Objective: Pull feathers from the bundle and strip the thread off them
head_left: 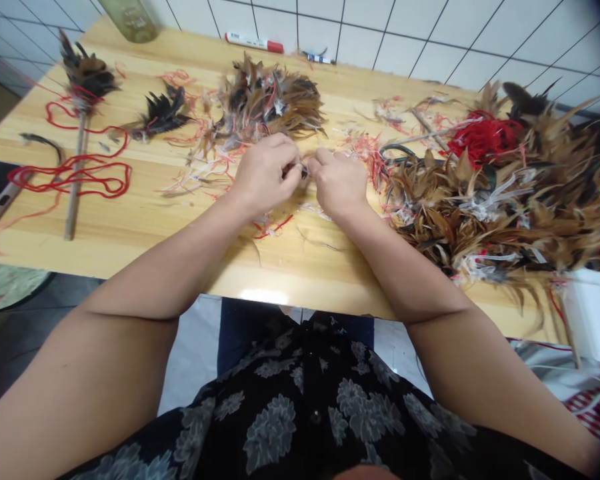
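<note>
My left hand [270,175] and my right hand [341,183] meet over the middle of the wooden table [300,267]. The fingertips of both are pinched together on a small dark bit between them, too hidden to name. Just beyond my left hand lies a bundle of brown feathers [290,100], with white and red thread scraps around it. To the right of my right hand spreads a large heap of brown and black feathers [460,230], tied in places with whitish strips. Reddish thread scraps [373,157] lie beside my right fingers.
At left, red cord [115,190] crosses a stick topped with dark feathers [73,200]; a black feather clump [163,113] lies near. Red string [487,139] and a black looped handle [397,150] are at right. Markers [253,43] and a jar [130,20] stand along the back.
</note>
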Available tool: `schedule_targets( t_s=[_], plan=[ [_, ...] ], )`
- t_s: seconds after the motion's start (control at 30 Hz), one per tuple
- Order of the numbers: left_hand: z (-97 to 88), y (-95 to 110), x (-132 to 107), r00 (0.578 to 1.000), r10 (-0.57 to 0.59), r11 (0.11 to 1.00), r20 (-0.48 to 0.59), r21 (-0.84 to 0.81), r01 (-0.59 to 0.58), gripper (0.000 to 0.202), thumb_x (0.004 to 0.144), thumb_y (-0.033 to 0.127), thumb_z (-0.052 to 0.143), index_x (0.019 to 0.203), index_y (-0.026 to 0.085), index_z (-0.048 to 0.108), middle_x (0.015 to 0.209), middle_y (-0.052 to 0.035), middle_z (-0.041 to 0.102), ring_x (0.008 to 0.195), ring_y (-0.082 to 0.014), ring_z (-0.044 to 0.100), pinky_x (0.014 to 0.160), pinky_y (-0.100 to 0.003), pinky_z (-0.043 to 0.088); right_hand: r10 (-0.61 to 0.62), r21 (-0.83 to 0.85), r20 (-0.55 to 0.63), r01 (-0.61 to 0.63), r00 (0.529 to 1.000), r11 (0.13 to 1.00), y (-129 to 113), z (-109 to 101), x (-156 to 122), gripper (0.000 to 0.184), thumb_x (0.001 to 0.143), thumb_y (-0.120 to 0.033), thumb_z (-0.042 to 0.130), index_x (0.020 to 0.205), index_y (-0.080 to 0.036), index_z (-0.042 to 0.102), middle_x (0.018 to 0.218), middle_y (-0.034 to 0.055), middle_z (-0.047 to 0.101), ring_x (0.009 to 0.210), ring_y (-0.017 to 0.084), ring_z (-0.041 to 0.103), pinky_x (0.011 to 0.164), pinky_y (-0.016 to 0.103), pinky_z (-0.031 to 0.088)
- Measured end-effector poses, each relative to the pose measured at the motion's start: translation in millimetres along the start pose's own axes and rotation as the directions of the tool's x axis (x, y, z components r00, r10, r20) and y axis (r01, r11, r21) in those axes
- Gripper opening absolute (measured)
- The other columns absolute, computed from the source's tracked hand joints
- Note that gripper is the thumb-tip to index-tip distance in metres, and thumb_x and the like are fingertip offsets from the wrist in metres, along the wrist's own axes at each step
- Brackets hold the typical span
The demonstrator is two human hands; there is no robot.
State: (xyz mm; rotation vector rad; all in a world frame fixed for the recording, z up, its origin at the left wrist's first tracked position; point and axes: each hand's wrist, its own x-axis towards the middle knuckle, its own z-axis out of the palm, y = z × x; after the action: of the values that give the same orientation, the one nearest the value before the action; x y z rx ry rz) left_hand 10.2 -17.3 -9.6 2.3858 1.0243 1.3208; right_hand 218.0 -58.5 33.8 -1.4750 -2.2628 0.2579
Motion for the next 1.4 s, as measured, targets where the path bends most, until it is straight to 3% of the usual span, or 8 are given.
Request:
schedule_targets(
  t_s=[0.17,0.37,0.53,0.7,0.83,1.03,1.2,1.4],
  plan=[
    [-13.0,-33,12,0.994,0.082,0.995,0.078,-0.064,-0.077,0.015,0.086,0.036,0.089,0.080,0.030,0.077,0.095,-0.0073,0.082,0.095,-0.0327,0.073,0.098,-0.055,0.059,-0.070,0.331,0.045,0.051,0.997,0.942,0,0,1,0.023,0.105,-0.013,0.060,0.084,-0.022,0.064,0.094,0.0059,0.067,0.107,0.022,0.066,0.088,0.031,0.048],
    [-21.2,-74,21,0.909,-0.125,0.771,0.397,-0.538,0.341,0.047,0.072,0.058,0.111,0.077,0.025,0.078,0.081,-0.0042,0.081,0.075,-0.0224,0.069,0.068,-0.041,0.056,0.003,0.708,0.191,-0.140,0.982,0.692,-4,-2,6,0.038,0.107,-0.021,0.071,0.073,-0.023,0.054,0.090,0.0033,0.062,0.091,0.019,0.060,0.080,0.029,0.050],
    [8.0,-40,16,0.951,-0.250,0.667,0.180,-0.681,0.304,0.061,0.089,0.071,0.100,0.082,0.023,0.063,0.078,-0.0016,0.070,0.084,-0.0218,0.072,0.081,-0.042,0.062,0.222,0.922,0.297,-0.339,0.929,0.185,-14,-9,5,0.044,0.116,-0.029,0.065,0.077,-0.022,0.044,0.086,-0.0026,0.061,0.066,0.007,0.044,0.061,0.018,0.035],
    [30.7,-21,12,0.994,-0.107,0.730,-0.014,-0.680,0.069,0.066,0.105,0.071,0.086,0.078,0.021,0.052,0.084,-0.0003,0.069,0.083,-0.0134,0.068,0.080,-0.037,0.058,0.286,0.874,0.483,-0.475,0.828,-0.103,-26,-14,3,0.031,0.106,-0.013,0.064,0.085,-0.023,0.044,0.081,-0.0062,0.060,0.061,0.006,0.042,0.053,0.014,0.030],
    [32.1,-15,11,0.983,-0.021,0.805,-0.182,-0.586,-0.091,0.058,0.111,0.065,0.082,0.086,0.021,0.055,0.098,-0.0005,0.076,0.092,-0.0127,0.073,0.080,-0.035,0.059,0.250,0.859,0.511,-0.476,0.822,-0.189,-33,-16,1,0.034,0.102,-0.013,0.068,0.085,-0.024,0.040,0.080,-0.0063,0.055,0.063,0.006,0.046,0.053,0.013,0.033],
    [23.3,4,10,0.964,0.122,0.815,-0.238,-0.530,-0.234,0.048,0.118,0.064,0.075,0.095,0.023,0.062,0.109,0.0009,0.082,0.091,-0.0107,0.076,0.071,-0.031,0.060,0.219,0.844,0.524,-0.466,0.823,-0.266,-36,-12,-1,0.034,0.104,-0.013,0.065,0.086,-0.025,0.038,0.077,-0.0065,0.049,0.065,0.007,0.048,0.054,0.013,0.035],
    [15.7,7,12,0.996,-0.056,0.838,-0.066,-0.546,0.011,0.045,0.112,0.058,0.080,0.092,0.024,0.059,0.102,-0.0027,0.081,0.079,-0.0150,0.073,0.067,-0.034,0.060,0.240,0.814,0.572,-0.509,0.784,-0.279,-40,-11,-1,0.033,0.105,-0.014,0.063,0.086,-0.025,0.039,0.076,-0.0069,0.049,0.062,0.007,0.046,0.053,0.013,0.034],
    [6.4,0,19,0.961,-0.271,0.802,0.057,-0.539,0.258,0.037,0.106,0.040,0.083,0.082,0.023,0.060,0.082,-0.0038,0.074,0.072,-0.0200,0.076,0.072,-0.036,0.064,0.225,0.759,0.641,-0.564,0.734,-0.324,-43,-16,-3,0.029,0.116,-0.022,0.058,0.089,-0.023,0.047,0.076,-0.0068,0.052,0.062,0.007,0.049,0.054,0.014,0.036]
  ],
)
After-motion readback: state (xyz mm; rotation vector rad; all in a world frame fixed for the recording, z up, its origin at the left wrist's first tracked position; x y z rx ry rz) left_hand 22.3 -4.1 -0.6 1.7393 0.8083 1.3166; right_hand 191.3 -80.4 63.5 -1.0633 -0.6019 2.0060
